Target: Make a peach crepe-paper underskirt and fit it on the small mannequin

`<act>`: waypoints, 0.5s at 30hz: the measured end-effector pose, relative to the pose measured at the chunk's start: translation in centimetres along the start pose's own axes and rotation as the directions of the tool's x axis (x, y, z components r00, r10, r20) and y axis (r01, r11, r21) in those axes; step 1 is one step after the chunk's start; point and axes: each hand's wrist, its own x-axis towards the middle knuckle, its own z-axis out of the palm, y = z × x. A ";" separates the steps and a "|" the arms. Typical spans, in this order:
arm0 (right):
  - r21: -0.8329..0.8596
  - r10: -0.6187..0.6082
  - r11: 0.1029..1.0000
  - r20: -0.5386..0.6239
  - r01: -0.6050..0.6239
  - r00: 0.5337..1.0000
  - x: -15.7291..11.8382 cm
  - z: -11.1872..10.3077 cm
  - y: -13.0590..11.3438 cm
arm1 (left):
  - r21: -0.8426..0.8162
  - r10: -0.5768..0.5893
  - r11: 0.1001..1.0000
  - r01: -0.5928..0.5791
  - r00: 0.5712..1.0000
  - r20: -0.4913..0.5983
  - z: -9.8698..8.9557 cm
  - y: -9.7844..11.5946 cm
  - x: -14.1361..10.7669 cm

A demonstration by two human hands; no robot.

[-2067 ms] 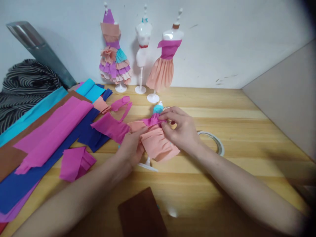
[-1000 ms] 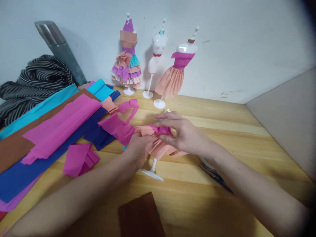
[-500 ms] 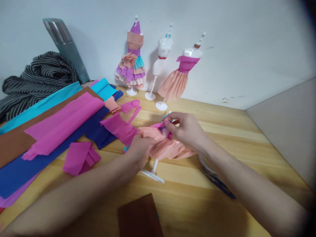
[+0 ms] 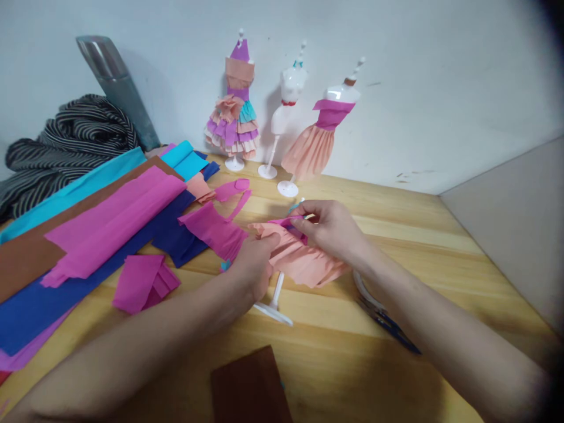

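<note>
A small white mannequin stand [image 4: 277, 292] stands near the middle of the table, its body mostly hidden by peach pleated paper [image 4: 304, 261] and my hands. My left hand [image 4: 255, 261] pinches the left end of the peach paper. With thumb and fingers together, my right hand [image 4: 328, 226] holds a magenta paper piece [image 4: 286, 221] at the upper part of the mannequin. Left of my left hand lies a magenta pleated piece [image 4: 215, 229]. Dark-handled scissors [image 4: 388, 326] rest beneath my right forearm.
Three small mannequins stand by the wall: one in a layered dress [image 4: 238, 111], one bare [image 4: 293, 85], one in a peach skirt [image 4: 311, 150]. Crepe paper strips [image 4: 114, 217], striped cloth [image 4: 74, 141] and a bottle [image 4: 118, 88] lie left. A brown piece [image 4: 249, 388] lies in front.
My left hand has shifted slightly upward, and the peach paper now lies more over the mannequin's front, covering more of it. My right hand has hardly moved.
</note>
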 end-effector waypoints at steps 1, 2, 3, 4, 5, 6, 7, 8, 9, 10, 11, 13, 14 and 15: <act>0.005 0.001 1.000 0.003 -0.001 1.000 0.0 0.0 0.0 | -0.007 -0.001 1.000 0.001 1.000 0.002 0.2 0.1 0.0; 0.010 0.003 1.000 0.007 -0.003 1.000 -0.1 0.0 0.0 | -0.011 -0.002 1.000 0.002 1.000 0.003 0.4 0.2 0.1; 0.016 0.005 1.000 0.009 -0.005 1.000 -0.1 0.0 0.0 | -0.011 -0.003 1.000 0.003 1.000 0.002 0.6 0.2 0.2; 0.020 0.007 1.000 0.009 -0.007 1.000 -0.1 -0.1 0.0 | -0.007 -0.002 1.000 0.002 1.000 -0.003 0.8 0.3 0.2; 0.021 0.008 1.000 0.009 -0.008 1.000 -0.2 -0.1 0.0 | 0.003 0.004 1.000 -0.004 1.000 -0.011 0.8 0.3 0.3; 0.021 0.007 1.000 0.007 -0.007 1.000 -0.2 -0.1 0.1 | 0.014 0.013 1.000 -0.012 1.000 -0.020 0.9 0.3 0.4; 0.020 0.003 1.000 0.005 -0.003 1.000 -0.3 -0.2 0.1 | 0.024 0.022 0.999 -0.021 0.999 -0.029 0.9 0.2 0.5; 0.022 -0.002 1.000 0.004 0.001 1.000 -0.3 -0.2 0.2 | 0.032 0.031 0.999 -0.030 0.999 -0.035 0.9 0.2 0.5; 0.024 -0.007 1.000 0.003 0.007 1.000 -0.4 -0.2 0.3 | 0.038 0.036 0.999 -0.035 0.999 -0.035 0.9 0.1 0.6; 0.027 -0.013 1.000 0.002 0.013 1.000 -0.4 -0.2 0.4 | 0.042 0.036 0.999 -0.035 0.999 -0.032 0.8 0.1 0.6; 0.029 -0.015 0.999 -0.003 0.016 1.000 -0.4 -0.2 0.5 | 0.046 0.030 0.999 -0.029 0.999 -0.027 0.9 0.0 0.6; 0.023 -0.016 1.000 -0.007 0.016 1.000 -0.4 -0.2 0.7 | 0.054 0.022 0.998 -0.021 1.000 -0.010 1.0 0.0 0.6; 0.017 -0.017 1.000 -0.008 0.017 1.000 -0.4 -0.2 0.7 | 0.062 0.019 0.998 -0.019 1.000 0.004 1.1 0.0 0.5; 0.010 -0.018 1.000 -0.007 0.018 1.000 -0.4 -0.2 0.7 | 0.074 0.017 0.997 -0.018 1.000 0.020 1.2 0.0 0.5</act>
